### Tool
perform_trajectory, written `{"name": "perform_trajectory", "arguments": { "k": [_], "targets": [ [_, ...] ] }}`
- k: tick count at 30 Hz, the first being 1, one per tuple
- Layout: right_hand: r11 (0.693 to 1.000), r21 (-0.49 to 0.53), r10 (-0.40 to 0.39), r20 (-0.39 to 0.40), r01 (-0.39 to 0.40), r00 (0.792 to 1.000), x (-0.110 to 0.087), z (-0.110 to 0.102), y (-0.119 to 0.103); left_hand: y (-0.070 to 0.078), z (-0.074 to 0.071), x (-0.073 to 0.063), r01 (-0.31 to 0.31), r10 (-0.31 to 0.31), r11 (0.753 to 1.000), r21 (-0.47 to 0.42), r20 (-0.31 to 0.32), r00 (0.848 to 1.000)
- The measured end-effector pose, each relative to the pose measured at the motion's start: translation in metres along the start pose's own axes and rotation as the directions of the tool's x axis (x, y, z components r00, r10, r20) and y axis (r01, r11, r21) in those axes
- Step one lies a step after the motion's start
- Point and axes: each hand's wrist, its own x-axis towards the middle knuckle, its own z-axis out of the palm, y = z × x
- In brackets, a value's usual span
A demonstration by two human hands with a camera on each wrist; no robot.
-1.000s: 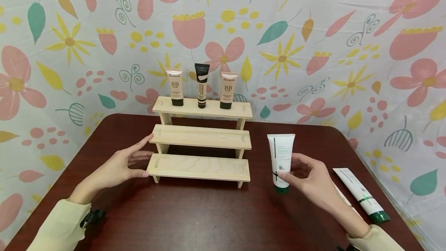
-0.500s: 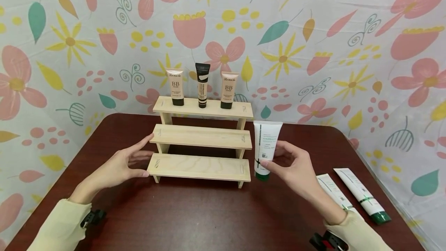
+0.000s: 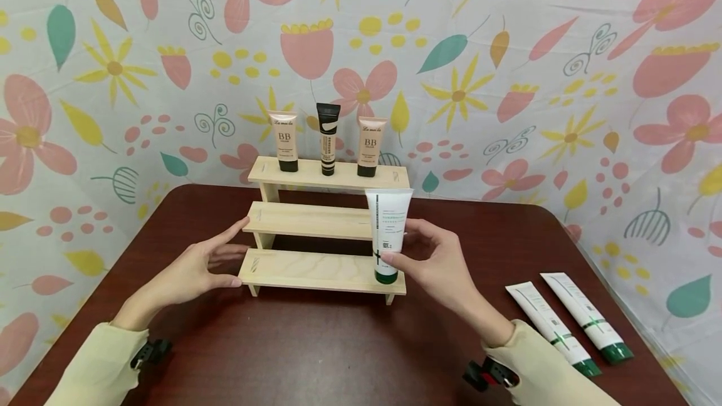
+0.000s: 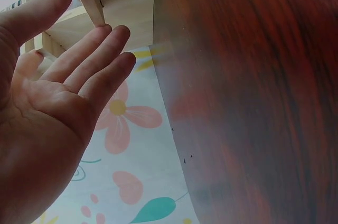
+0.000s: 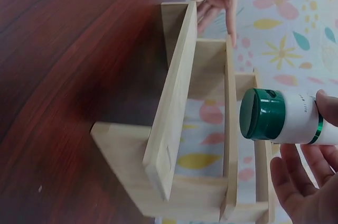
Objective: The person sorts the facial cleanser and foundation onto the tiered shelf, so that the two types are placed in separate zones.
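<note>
My right hand [image 3: 442,265] pinches a white squeeze tube [image 3: 390,221] with a green cap [image 5: 264,114], held upright with the cap down. It is at the right end of a three-step wooden display rack [image 3: 316,268]; in the right wrist view the cap hangs above the bottom step, apart from it. With fingers extended, my left hand [image 3: 186,274] touches the rack's left side, its thumb by the bottom step and a fingertip by the middle one. Fingertips [image 4: 120,33] meet the wooden side in the left wrist view.
On the top step stand two beige BB cream tubes [image 3: 284,143] [image 3: 370,146] and a slim black-and-beige tube [image 3: 327,143] between them. Two more white tubes with green caps [image 3: 549,324] [image 3: 589,315] lie on the dark wooden table [image 3: 316,356] at right. A floral cloth [image 3: 451,30] hangs behind.
My right hand has carried the white tube leftward, from beside the rack to over the right end of its bottom step. The left hand has stayed in place.
</note>
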Motion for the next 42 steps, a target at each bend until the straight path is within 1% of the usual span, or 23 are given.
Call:
{"name": "perform_trajectory", "arguments": {
  "k": [5,10,13,20,23,29,35,42],
  "targets": [
    [0.998,0.061,-0.033,0.004,0.032,0.999,0.010,0.016,-0.003,-0.001,0.000,-0.001,0.009,-0.009,1.000,0.000,-0.004,1.000],
    [0.993,0.112,-0.044,0.025,0.041,0.999,0.023,0.031,-0.006,-0.004,0.001,-0.002,0.024,-0.024,1.000,-0.006,0.004,1.000],
    [0.990,0.135,-0.045,0.026,0.041,0.999,0.030,0.040,-0.008,-0.004,0.001,-0.002,0.017,-0.017,1.000,-0.008,0.005,1.000],
    [0.992,0.119,-0.054,0.018,0.052,0.998,0.049,0.059,-0.016,-0.001,0.001,-0.001,-0.013,0.013,1.000,-0.006,-0.005,1.000],
    [0.988,0.145,-0.051,0.026,0.047,0.998,0.057,0.067,-0.019,0.000,0.001,-0.001,-0.025,0.025,1.000,-0.002,-0.004,1.000],
    [0.984,0.177,-0.035,0.038,0.028,0.999,0.072,0.087,-0.020,-0.002,0.000,0.000,-0.012,0.012,1.000,-0.008,0.002,1.000],
    [0.980,0.200,-0.027,0.027,0.021,0.999,0.083,0.103,-0.020,-0.004,0.000,0.002,0.001,-0.001,1.000,-0.004,0.007,1.000],
    [0.985,0.171,-0.020,0.024,0.015,1.000,0.094,0.119,-0.018,-0.004,0.000,0.001,0.018,-0.018,1.000,-0.009,0.007,1.000]
  ]
}}
